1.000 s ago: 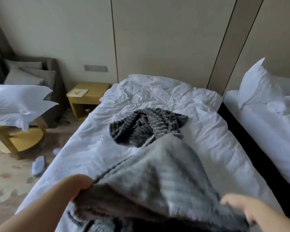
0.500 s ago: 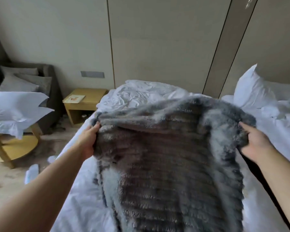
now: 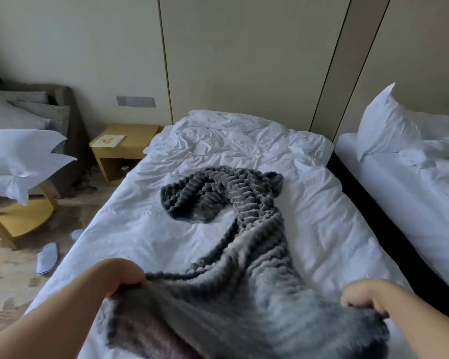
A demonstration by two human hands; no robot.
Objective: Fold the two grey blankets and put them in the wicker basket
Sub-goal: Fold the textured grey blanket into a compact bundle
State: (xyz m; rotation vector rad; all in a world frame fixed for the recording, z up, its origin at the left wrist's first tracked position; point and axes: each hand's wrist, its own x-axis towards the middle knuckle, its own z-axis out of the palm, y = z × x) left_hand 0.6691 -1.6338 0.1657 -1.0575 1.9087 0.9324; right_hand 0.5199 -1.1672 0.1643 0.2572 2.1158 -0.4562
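A grey ribbed blanket (image 3: 246,301) stretches from my hands up the white bed (image 3: 130,229), its far end bunched in a crumpled heap (image 3: 218,193) at mid-bed. Whether that heap is a second blanket I cannot tell. My left hand (image 3: 119,275) grips the blanket's near left edge. My right hand (image 3: 366,296) grips its near right edge. Both hands are low over the foot of the bed, with the cloth between them blurred. No wicker basket is in view.
A second white bed (image 3: 410,203) with a pillow (image 3: 384,125) lies on the right across a dark gap. On the left stand a wooden nightstand (image 3: 122,151), a grey armchair (image 3: 62,120), a low yellow table (image 3: 18,218) with pillows, and slippers (image 3: 47,257) on the carpet.
Half a second ago both hands held the blanket up spread wide in front of me; now they have swung down and the blanket lies over the bed.
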